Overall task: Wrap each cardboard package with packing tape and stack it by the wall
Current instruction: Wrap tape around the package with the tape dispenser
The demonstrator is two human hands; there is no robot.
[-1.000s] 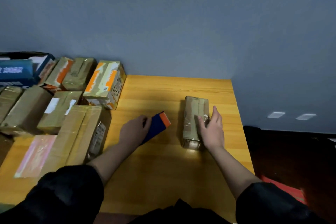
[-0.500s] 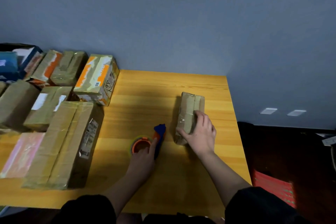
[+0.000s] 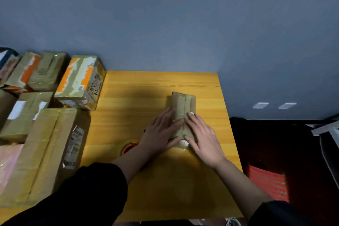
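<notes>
A blue-grey wall [image 3: 165, 14] rises behind a yellow wooden table [image 3: 146, 97], whose left side is crowded with taped cardboard boxes [image 3: 42, 145], the largest lying nearest the camera and an orange-and-white printed box [image 3: 80, 80] standing at the wall end of the group. To the right of the table the floor is dark, with a red mat [image 3: 267, 181] beside the table's near corner. On the right half of the table, well apart from the stacked boxes, lies a small brown cardboard package [image 3: 182, 105], long and narrow, its glossy tape-covered top catching the light and its far end pointing toward the wall. A person in dark sleeves lays both hands on its near end: the left hand [image 3: 161, 134] rests flat against the package's left side, fingers straight, while the right hand [image 3: 203, 137] spreads over its right side, fingers extended on the top. Just left of the left wrist, a tape roll [image 3: 128, 147] with an orange core sits on the table, partly hidden.
</notes>
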